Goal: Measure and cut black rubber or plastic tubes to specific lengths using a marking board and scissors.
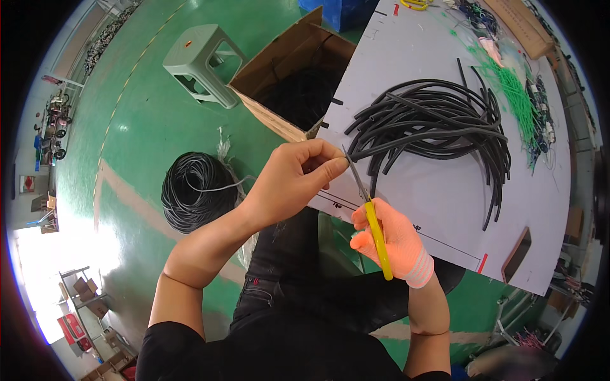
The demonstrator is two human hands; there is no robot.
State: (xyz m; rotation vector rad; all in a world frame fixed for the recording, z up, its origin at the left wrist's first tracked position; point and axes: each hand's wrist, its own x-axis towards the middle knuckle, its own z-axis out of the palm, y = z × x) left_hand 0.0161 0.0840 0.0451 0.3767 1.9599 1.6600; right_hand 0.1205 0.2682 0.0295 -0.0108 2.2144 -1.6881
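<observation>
My left hand [289, 178] is bare, with thumb and forefinger pinched at the end of a black tube [406, 141] that reaches over from a bundle. My right hand [401, 238] wears an orange knitted glove with a pale striped cuff and grips yellow-handled scissors [379, 244]. Their metal blades point up and away, with the tips beside my left fingertips and across the tube's end; how far apart the blades are is hard to see. More cut black tubes [438, 108] lie in a loose, curved heap on the white tabletop [438, 197].
Left of the table stands an open cardboard box [273, 119] holding black coils. A coil of black cable [198, 190] and a grey-green plastic stool [203, 60] are on the green floor. Green ties [511, 95] lie at the table's far right, and a flat dark-framed piece [516, 254] nearer.
</observation>
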